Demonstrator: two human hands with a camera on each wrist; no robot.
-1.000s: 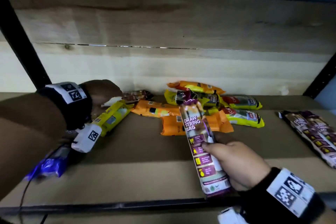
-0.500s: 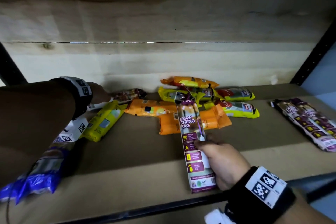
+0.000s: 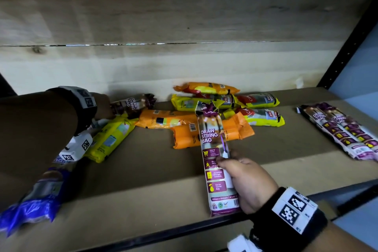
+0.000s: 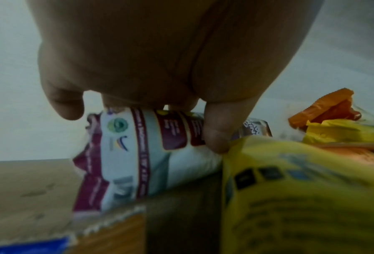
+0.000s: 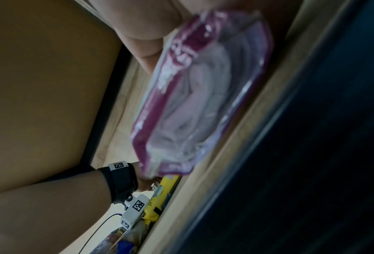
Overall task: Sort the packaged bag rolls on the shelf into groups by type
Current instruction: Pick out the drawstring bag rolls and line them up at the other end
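My right hand point(image 3: 243, 180) grips a purple "Draw String Bag" pack point(image 3: 214, 157) by its lower half, held above the shelf's front with its top end over the orange packs point(image 3: 212, 133); the same pack point(image 5: 203, 89) fills the right wrist view. At the back left, my left hand point(image 3: 102, 109) pinches another purple drawstring pack point(image 3: 133, 105) between thumb and fingers, seen close as a white and maroon pack point(image 4: 151, 151). A yellow pack point(image 3: 110, 139) lies just right of that hand. Several yellow-green and orange packs point(image 3: 259, 117) are piled at the back centre.
Two purple drawstring packs point(image 3: 339, 131) lie side by side at the right end of the brown shelf board point(image 3: 143, 170). A blue pack point(image 3: 38, 196) lies at the front left under my forearm. A wooden back wall point(image 3: 184, 26) and a black post point(image 3: 347, 47) bound the shelf.
My left hand has reached further back and now pinches the purple pack at the back left. My right hand keeps hold of its pack, roughly in the same spot; the view shifted right.
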